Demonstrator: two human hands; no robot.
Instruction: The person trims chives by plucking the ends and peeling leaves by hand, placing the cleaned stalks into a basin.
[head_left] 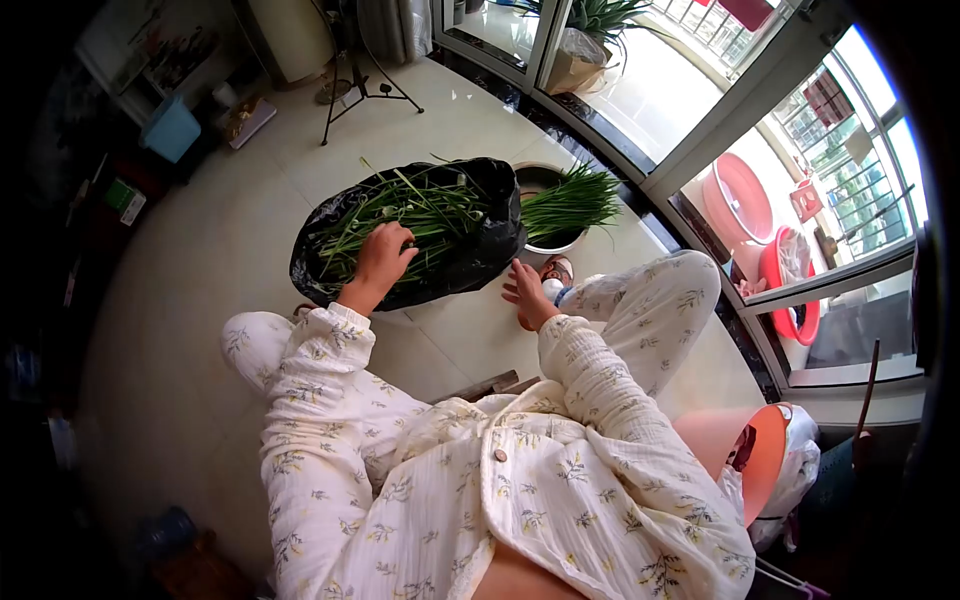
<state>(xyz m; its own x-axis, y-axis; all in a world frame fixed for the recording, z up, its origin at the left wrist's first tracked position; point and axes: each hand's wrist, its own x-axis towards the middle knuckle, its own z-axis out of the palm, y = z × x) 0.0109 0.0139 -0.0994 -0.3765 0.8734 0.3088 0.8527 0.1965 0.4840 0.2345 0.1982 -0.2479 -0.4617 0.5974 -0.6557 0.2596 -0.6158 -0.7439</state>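
Note:
In the head view, a black plastic bag (465, 275) lies wide open on the floor, with a loose heap of long green chives (430, 205) inside it. Over the near side of this heap is my left hand (383, 258), its fingers curved and apart; no stalk shows in its grasp. My right hand (528, 297) is just off the bag's near right edge, fingers spread and holding nothing. Behind it, right of the bag, a pale round bucket (553, 245) contains a neat bunch of chives (575, 203) leaning over its rim.
My bent legs flank the tiled floor (455, 345) before the bag. A black metal stand (370, 92) is farther back. Glass sliding doors (640, 100) run along the right. An orange bin (768, 455) with plastic bags is at my right side; a blue bin (170, 130) is far left.

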